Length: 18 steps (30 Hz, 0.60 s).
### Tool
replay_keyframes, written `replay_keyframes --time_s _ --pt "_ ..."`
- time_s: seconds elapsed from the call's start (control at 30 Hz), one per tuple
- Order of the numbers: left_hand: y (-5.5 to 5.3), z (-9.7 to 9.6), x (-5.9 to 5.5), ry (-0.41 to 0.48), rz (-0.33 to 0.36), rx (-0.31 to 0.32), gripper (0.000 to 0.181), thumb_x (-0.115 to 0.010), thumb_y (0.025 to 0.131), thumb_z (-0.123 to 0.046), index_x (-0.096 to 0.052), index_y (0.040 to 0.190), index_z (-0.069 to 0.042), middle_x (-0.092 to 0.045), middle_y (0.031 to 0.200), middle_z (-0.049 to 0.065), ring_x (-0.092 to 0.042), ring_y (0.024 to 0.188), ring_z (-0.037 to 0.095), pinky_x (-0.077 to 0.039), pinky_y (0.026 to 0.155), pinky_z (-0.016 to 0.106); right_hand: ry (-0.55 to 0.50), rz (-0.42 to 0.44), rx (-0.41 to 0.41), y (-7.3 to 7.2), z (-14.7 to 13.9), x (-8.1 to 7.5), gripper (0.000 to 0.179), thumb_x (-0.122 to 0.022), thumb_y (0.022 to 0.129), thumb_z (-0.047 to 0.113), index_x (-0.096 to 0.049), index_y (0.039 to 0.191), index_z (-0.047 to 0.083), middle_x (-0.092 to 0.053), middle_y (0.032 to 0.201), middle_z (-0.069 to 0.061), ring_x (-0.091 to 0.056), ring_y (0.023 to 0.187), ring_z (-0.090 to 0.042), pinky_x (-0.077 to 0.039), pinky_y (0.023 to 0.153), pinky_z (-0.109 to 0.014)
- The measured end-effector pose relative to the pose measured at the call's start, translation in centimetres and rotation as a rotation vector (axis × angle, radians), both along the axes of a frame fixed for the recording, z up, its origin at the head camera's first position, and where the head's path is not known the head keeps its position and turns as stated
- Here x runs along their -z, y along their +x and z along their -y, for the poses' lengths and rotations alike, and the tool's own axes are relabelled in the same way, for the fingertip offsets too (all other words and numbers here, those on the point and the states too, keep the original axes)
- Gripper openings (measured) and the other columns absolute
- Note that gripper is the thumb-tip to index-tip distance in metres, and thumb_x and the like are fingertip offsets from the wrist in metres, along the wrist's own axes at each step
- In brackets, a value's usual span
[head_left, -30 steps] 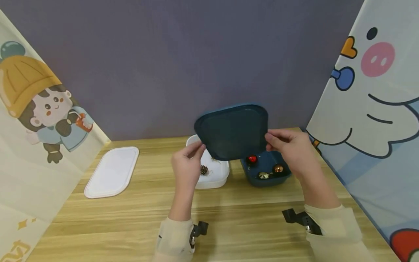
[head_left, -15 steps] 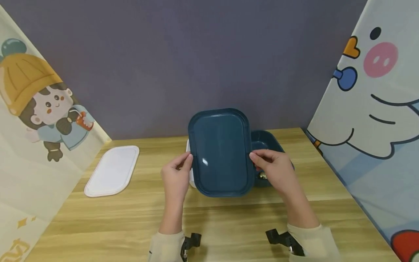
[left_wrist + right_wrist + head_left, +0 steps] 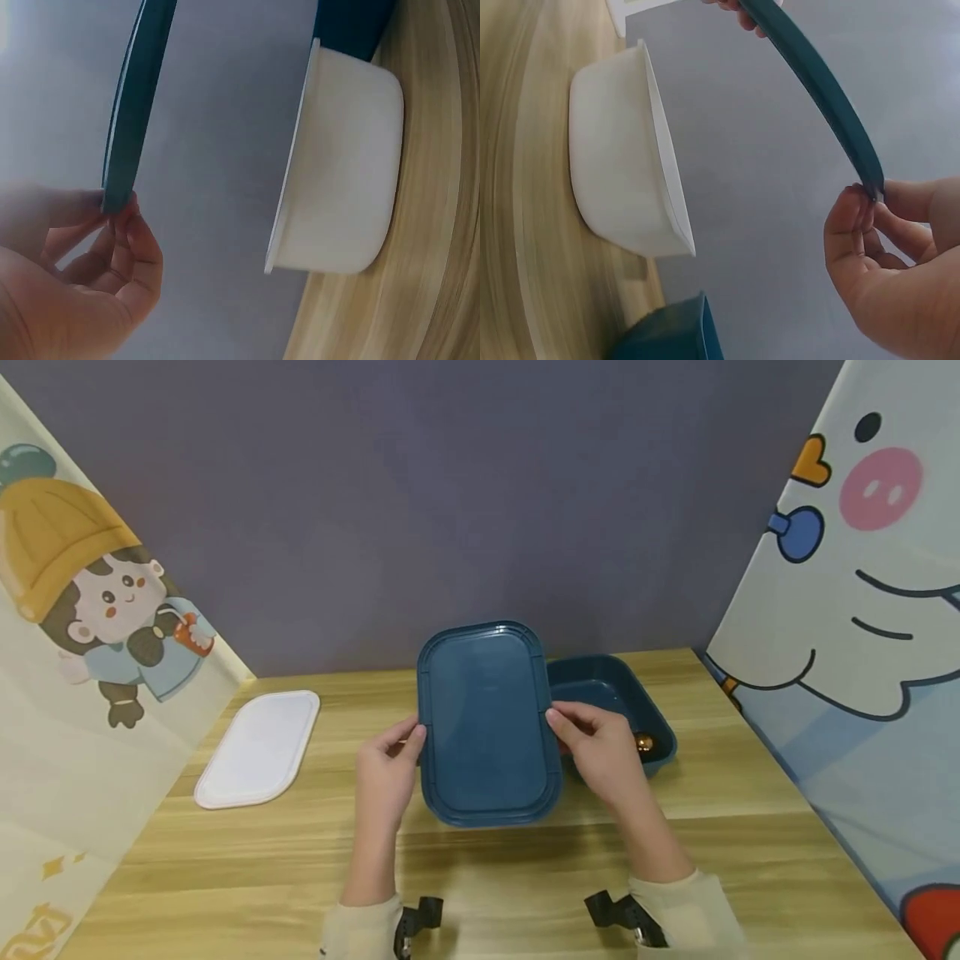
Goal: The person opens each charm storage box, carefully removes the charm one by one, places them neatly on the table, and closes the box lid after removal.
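A dark blue rectangular lid (image 3: 487, 727) with rounded corners is held up between both hands, tilted towards the head camera. My left hand (image 3: 386, 772) pinches its left edge between thumb and fingers, and my right hand (image 3: 600, 756) pinches the right edge. Both wrist views show the lid raised above a white container (image 3: 341, 161), with a gap between them. From the head view the lid hides that white container. Right of the lid stands a dark blue open container (image 3: 645, 697) holding a gold ball ornament (image 3: 643, 742); my right hand covers part of it.
A white lid (image 3: 257, 750) lies flat on the wooden table (image 3: 300, 877) at the left. A grey wall (image 3: 480, 502) rises behind the table, and printed cartoon panels stand on either side.
The blue lid has swung from sideways to upright lengthwise and shifted left and down, over the white container. Both hands moved left with it, still pinching its edges.
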<state>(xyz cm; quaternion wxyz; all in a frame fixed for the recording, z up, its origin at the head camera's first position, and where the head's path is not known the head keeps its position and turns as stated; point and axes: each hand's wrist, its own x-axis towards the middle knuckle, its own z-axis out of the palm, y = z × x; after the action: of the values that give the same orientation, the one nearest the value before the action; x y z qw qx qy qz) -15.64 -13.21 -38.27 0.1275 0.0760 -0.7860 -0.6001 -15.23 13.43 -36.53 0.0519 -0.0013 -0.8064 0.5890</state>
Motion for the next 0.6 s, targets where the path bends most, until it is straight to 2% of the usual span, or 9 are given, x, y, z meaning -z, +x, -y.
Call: replay_keyframes --time_s 0.2,0.3,0.47,0.6 --pt "0.3 1.8 -0.3 0.012 0.017 -0.08 0.027 -0.068 0.106 -0.017 -0.078 0.127 -0.005 -0.076 0.121 0.019 -0.066 0.095 0.012 -0.055 0.076 0.016 -0.033 -0.005 -0.071 -0.2 2.2 -0.1 0.039 -0.067 0.107 0.02 -0.066 0.143 0.006 -0.074 0.118 -0.017 -0.072 0.09 -0.015 -0.063 0.081 -0.027" --pt "0.5 3.0 -0.3 -0.014 0.035 -0.13 0.026 -0.066 0.106 -0.016 -0.078 0.126 -0.004 -0.075 0.122 0.02 -0.064 0.102 0.015 -0.052 0.076 0.014 -0.057 0.019 -0.117 -0.2 3.5 0.2 0.04 -0.069 0.105 0.015 -0.065 0.143 0.006 -0.071 0.118 -0.016 -0.072 0.091 -0.016 -0.064 0.081 -0.03" --pt "1.2 4.9 -0.2 -0.059 0.055 -0.186 0.026 -0.067 0.105 -0.015 -0.078 0.125 -0.003 -0.076 0.12 0.02 -0.064 0.097 0.009 -0.052 0.072 0.012 -0.049 0.06 -0.229 -0.1 5.2 1.0 0.05 -0.07 0.102 0.008 -0.058 0.151 0.005 -0.066 0.126 -0.017 -0.073 0.089 -0.016 -0.064 0.077 -0.033" --pt "2.0 6.8 0.0 -0.108 0.075 -0.176 0.028 -0.068 0.105 -0.019 -0.078 0.127 -0.005 -0.077 0.12 0.019 -0.066 0.089 -0.001 -0.055 0.072 0.012 -0.01 0.076 -0.357 0.0 6.1 1.6 0.068 -0.073 0.099 0.005 -0.044 0.161 0.004 -0.058 0.138 -0.017 -0.072 0.095 -0.015 -0.064 0.079 -0.033"
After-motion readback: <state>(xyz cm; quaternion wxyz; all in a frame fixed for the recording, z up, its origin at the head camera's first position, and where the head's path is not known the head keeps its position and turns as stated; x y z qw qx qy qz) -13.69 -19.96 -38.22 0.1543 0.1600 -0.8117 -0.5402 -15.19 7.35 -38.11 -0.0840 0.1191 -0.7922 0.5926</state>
